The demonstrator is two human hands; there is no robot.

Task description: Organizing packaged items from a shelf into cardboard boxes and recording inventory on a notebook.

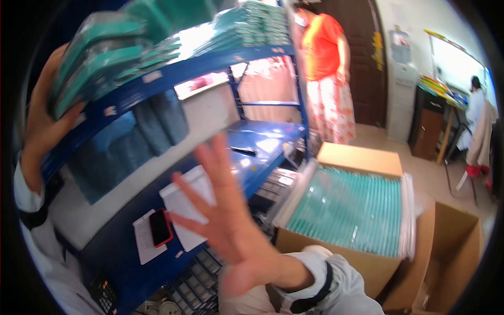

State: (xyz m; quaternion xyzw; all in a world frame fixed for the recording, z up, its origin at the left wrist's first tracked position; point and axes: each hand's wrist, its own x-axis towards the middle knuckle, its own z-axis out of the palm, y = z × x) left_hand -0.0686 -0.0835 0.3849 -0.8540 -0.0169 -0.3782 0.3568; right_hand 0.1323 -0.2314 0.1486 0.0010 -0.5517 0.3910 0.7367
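At the upper left, my left hand [50, 113] grips the end of a stack of teal packs in clear plastic [105, 50] at the front edge of the blue shelf's upper level [189, 75]. What the packs contain I cannot make out. My right hand [223, 212] hangs in mid-air over the lower level, slightly blurred, its fingers spread and nothing in it. Beneath it lie white paper sheets [191, 231] and a phone with a red edge [160, 228]. More teal packs [257, 26] are piled farther along the upper level.
To my right stands a cardboard box [336, 268] filled with a row of teal packs [346, 210], beside an open carton [457, 252]. A black pen [243, 150] and a calculator [105, 294] rest on the lower shelf. A person in orange [325, 47] stands beyond the rack.
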